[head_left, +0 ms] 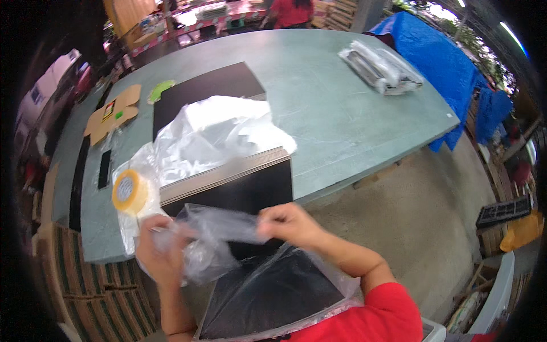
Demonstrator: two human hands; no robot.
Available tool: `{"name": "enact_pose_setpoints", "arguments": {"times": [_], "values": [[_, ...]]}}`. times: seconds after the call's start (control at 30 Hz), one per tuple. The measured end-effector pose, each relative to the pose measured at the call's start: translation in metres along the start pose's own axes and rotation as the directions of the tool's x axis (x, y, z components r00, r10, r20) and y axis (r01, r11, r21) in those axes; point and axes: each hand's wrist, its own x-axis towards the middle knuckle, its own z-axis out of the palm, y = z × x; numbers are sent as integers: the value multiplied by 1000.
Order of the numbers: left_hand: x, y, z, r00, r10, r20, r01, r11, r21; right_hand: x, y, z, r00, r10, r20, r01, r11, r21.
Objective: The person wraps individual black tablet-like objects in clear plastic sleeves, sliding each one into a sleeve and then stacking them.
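A clear plastic bag [219, 233] is stretched between my two hands in front of my body. My right hand [290, 225] pinches its upper edge. My left hand [162, 245] is closed on the crumpled other end, its fingers partly seen through the film. Below, a black board [273, 288] in clear plastic leans against my red shirt. Just beyond my hands, a stack of black boards [239, 191] with pale edges sits at the table's near edge. White plastic sheeting [211, 134] covers the back of that stack. A roll of yellowish tape [129, 191] stands beside my left hand.
On the green table [342, 137] lie another dark board [213, 85], a torn cardboard piece [114, 114] and a plastic-wrapped bundle [382, 65] at the far right. A blue tarp [427, 51] hangs past the right end. A person in red [290, 12] stands beyond.
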Motion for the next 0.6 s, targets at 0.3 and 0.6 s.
{"name": "enact_pose_setpoints", "arguments": {"times": [0.3,0.6], "values": [[-19,19,33,820,-149,553,449,766,-459,18,-26,8,922,-359,145,384,794,-471],[2,-28,14,871,-197,450,306,934,-184,3,-26,25,669,-142,730,282,957,-73]]}}
